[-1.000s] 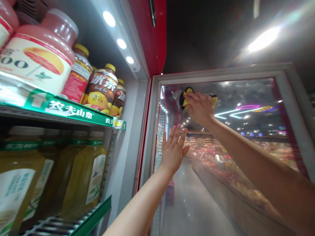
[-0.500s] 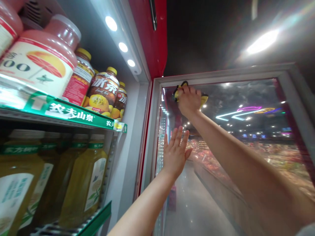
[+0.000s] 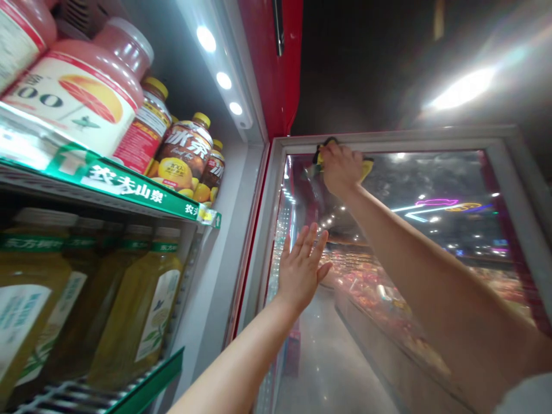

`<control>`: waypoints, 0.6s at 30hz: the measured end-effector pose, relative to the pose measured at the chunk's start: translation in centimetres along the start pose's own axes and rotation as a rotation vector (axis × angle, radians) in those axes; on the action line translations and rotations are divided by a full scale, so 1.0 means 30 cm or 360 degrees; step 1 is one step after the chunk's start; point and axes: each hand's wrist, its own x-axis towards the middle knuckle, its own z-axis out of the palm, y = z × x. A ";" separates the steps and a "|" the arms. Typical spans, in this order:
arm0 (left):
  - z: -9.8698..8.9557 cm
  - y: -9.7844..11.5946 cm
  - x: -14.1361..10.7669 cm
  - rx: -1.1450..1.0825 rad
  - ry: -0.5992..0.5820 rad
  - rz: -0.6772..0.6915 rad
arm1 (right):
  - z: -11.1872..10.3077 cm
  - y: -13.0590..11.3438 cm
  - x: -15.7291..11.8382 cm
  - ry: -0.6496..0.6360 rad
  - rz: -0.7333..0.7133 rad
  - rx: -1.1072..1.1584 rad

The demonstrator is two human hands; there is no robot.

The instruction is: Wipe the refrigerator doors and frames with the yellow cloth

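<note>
A glass door (image 3: 431, 230) with a grey frame stands open on the right of a red drinks fridge. High on its glass, near the upper left corner, my right hand (image 3: 342, 169) presses a yellow and black cloth (image 3: 367, 168); part of the cloth is hidden under the fingers. Lower down, my left hand (image 3: 299, 270) rests against the glass with its palm forward and fingers spread, holding nothing.
To the left, the upper shelf carries pink juice bottles (image 3: 86, 98) and iced tea bottles (image 3: 183, 152) behind a green label strip (image 3: 129, 184). Large yellowish tea bottles (image 3: 133, 299) fill the shelf below. Fridge lights (image 3: 223, 80) line the side.
My right hand has shifted slightly to the right along the top of the glass with the cloth. My left hand keeps its place on the door while the view tilts a little.
</note>
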 end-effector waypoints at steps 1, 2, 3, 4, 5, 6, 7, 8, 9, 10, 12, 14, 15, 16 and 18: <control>0.004 0.003 0.000 0.0000 0.0008 -0.0003 | -0.008 0.020 -0.027 0.0073 0.0153 -0.0034; 0.008 0.006 0.000 -0.0002 0.0020 -0.0009 | -0.012 0.026 -0.053 0.0140 0.0298 -0.0071; 0.011 0.008 0.001 -0.0004 0.0033 -0.0015 | -0.012 0.018 -0.075 0.0186 0.0410 -0.0100; 0.014 0.010 0.003 -0.0005 0.0047 -0.0017 | -0.008 -0.003 -0.091 0.0190 0.0443 -0.0112; 0.016 0.010 0.005 -0.0005 0.0056 -0.0014 | 0.000 -0.033 -0.098 0.0154 0.0392 -0.0106; 0.017 0.009 0.007 -0.0005 0.0060 -0.0004 | 0.009 -0.065 -0.096 0.0093 0.0279 -0.0088; 0.017 0.007 0.010 -0.0006 0.0058 0.0007 | 0.020 -0.095 -0.088 0.0018 0.0131 -0.0064; 0.017 0.004 0.013 -0.0007 0.0054 0.0018 | 0.030 -0.116 -0.076 -0.0048 -0.0017 -0.0045; 0.018 0.001 0.017 -0.0007 0.0050 0.0026 | 0.036 -0.123 -0.063 -0.0108 -0.0165 -0.0030; 0.019 -0.001 0.020 -0.0008 0.0049 0.0028 | 0.038 -0.114 -0.053 -0.0146 -0.0276 -0.0028; 0.023 -0.003 0.025 -0.0009 0.0065 0.0031 | 0.022 -0.046 -0.046 -0.0170 -0.0387 -0.0046; 0.029 0.001 0.027 -0.0007 0.0092 0.0040 | -0.014 0.065 -0.062 -0.0126 -0.0296 -0.0104; 0.033 0.004 0.027 -0.0004 0.0105 0.0044 | -0.034 0.121 -0.075 -0.0073 -0.0154 -0.0149; 0.035 0.008 0.027 0.0000 0.0115 0.0046 | -0.052 0.170 -0.088 -0.0014 0.0017 -0.0194; 0.038 0.017 0.027 0.0012 0.0123 0.0033 | -0.068 0.223 -0.108 0.0091 0.0344 -0.0255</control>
